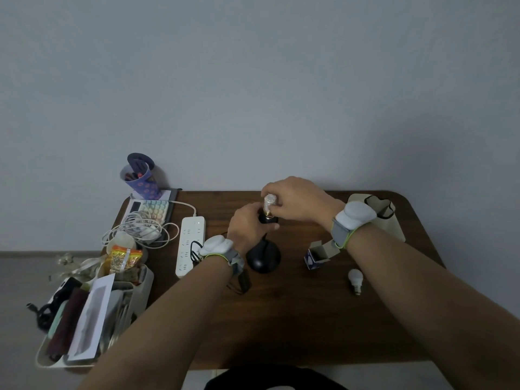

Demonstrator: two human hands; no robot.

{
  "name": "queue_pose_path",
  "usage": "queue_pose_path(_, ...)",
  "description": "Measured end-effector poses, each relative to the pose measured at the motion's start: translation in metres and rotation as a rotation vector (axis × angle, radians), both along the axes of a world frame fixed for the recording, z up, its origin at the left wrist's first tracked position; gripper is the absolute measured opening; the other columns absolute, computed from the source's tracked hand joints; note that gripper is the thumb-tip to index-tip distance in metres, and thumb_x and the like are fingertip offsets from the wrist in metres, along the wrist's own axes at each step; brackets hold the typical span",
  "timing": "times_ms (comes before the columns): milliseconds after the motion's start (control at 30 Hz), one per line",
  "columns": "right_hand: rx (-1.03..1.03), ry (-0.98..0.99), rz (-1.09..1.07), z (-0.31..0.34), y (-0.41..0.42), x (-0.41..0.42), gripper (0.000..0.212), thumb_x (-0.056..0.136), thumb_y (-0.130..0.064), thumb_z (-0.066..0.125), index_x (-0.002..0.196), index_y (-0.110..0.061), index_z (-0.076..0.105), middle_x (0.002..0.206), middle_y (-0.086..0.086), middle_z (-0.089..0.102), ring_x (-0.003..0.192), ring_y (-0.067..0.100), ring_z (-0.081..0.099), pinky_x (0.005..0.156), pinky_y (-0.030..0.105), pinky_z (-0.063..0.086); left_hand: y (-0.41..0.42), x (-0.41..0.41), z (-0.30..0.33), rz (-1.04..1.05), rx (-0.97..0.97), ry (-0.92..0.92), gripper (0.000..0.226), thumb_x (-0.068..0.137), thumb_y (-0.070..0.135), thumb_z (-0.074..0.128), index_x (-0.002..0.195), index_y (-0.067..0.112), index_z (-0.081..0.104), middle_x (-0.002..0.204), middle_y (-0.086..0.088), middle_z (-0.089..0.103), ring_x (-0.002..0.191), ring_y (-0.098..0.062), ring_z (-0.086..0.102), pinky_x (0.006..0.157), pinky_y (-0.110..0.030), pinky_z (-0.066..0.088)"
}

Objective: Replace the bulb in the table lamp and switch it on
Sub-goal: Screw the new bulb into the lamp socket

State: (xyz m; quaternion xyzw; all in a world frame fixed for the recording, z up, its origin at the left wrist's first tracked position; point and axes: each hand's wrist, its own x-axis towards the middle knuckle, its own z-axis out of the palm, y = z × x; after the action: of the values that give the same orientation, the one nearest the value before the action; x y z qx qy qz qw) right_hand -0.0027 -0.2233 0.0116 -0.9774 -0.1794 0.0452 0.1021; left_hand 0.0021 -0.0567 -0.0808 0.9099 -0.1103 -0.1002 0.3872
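Bulb [269, 200] number one, clear and ridged, stands upright with its brass base at the mouth of the black lamp socket [268, 219], pinched in the fingers of the right hand [295, 199]. Left hand [247, 226] has its fingers wrapped around the socket, above the round black lamp base [263, 258] on the brown worktop [295, 319]. Near the right forearm lie a white bulb [355, 278] and an open small box [316, 256].

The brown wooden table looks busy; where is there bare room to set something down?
The brown wooden table is bare along its near edge, between the two forearms, in front of the black round lamp base and the loose white bulb. The left side is crowded: white power strip, tangled white cables, white storage bin.
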Motion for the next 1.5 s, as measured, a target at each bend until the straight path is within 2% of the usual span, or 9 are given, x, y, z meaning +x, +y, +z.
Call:
queue_pose_path(200,-0.085,-0.031,-0.002,-0.001,0.003,0.007,0.028,0.093,-0.046,0.060,0.112,-0.027,0.067,0.098,-0.001,0.069,0.091,0.023,0.065,0.069,0.034,0.042,0.000,0.003,-0.002,0.007,-0.012,0.025,0.043,0.073,0.041,0.089,0.108,0.024,0.071,0.101,0.006,0.074,0.098,-0.016,0.068,0.084,-0.038,0.057)
queue_pose_path(400,-0.242,-0.078,-0.019,0.000,0.005,0.013,0.049,0.090,-0.071,0.057,0.100,-0.023,0.057,0.090,0.003,0.064,0.080,0.027,0.062,0.065,0.036,0.040,0.000,0.005,-0.004,0.005,0.001,0.027,0.041,0.074,0.042,0.088,0.108,0.026,0.071,0.100,0.006,0.074,0.096,-0.015,0.068,0.083,-0.037,0.058)
queue_pose_path(567,-0.193,0.041,0.020,0.007,0.004,0.012,0.081,0.081,-0.066,0.071,0.148,-0.030,0.045,0.124,0.001,0.067,0.114,0.026,0.063,0.087,0.043,0.052,0.000,0.007,-0.004,-0.010,0.017,0.024,0.038,0.074,0.043,0.088,0.102,0.024,0.071,0.094,0.007,0.074,0.092,-0.016,0.069,0.080,-0.038,0.058)
queue_pose_path(700,-0.208,0.109,0.085,0.011,0.005,0.013,0.054,0.092,-0.032,0.070,0.144,-0.035,0.054,0.125,0.001,0.064,0.117,0.026,0.060,0.093,0.046,0.052,0.000,0.008,-0.006,-0.006,0.013,0.014,0.048,0.073,0.044,0.089,0.114,0.025,0.072,0.104,0.006,0.075,0.100,-0.015,0.068,0.087,-0.037,0.057)
queue_pose_path(833,-0.280,0.062,0.058,0.013,0.009,0.013,0.026,0.095,-0.035,0.063,0.120,-0.028,0.069,0.110,0.003,0.068,0.098,0.028,0.066,0.076,0.038,0.051,0.000,0.008,-0.005,0.002,0.023,0.016,0.047,0.072,0.044,0.089,0.112,0.026,0.072,0.103,0.006,0.075,0.098,-0.016,0.069,0.087,-0.038,0.058)
queue_pose_path(1033,-0.365,-0.003,0.024,0.008,0.012,0.017,0.057,0.086,-0.069,0.063,0.116,-0.021,0.068,0.100,0.005,0.067,0.088,0.029,0.066,0.066,0.035,0.044,0.001,0.008,-0.005,-0.012,0.021,0.022,0.034,0.073,0.042,0.088,0.096,0.030,0.067,0.092,0.009,0.072,0.092,-0.016,0.069,0.073,-0.032,0.053)
queue_pose_path(1167,-0.316,0.068,0.073,0.010,0.009,0.019,0.058,0.087,-0.042,0.074,0.141,-0.034,0.054,0.119,0.001,0.066,0.108,0.027,0.065,0.079,0.038,0.050,0.001,0.009,-0.008,0.002,0.015,0.020,0.048,0.072,0.045,0.089,0.112,0.027,0.071,0.102,0.009,0.074,0.095,-0.011,0.067,0.083,-0.033,0.056)
queue_pose_path(1333,-0.312,0.057,0.049,0.010,0.011,0.017,0.026,0.094,-0.037,0.065,0.118,-0.027,0.068,0.103,0.003,0.066,0.086,0.026,0.062,0.067,0.035,0.044,0.001,0.010,-0.009,0.015,0.012,0.028,0.048,0.071,0.045,0.090,0.111,0.027,0.071,0.101,0.009,0.075,0.093,-0.011,0.067,0.083,-0.034,0.057)
queue_pose_path(1500,-0.345,0.027,0.010,0.009,0.014,0.018,0.051,0.083,-0.067,0.069,0.102,-0.020,0.065,0.080,-0.002,0.054,0.077,0.026,0.060,0.059,0.034,0.040,0.000,0.011,-0.009,-0.004,0.025,0.036,0.037,0.071,0.043,0.089,0.098,0.027,0.070,0.090,0.009,0.073,0.088,-0.014,0.069,0.075,-0.034,0.057)
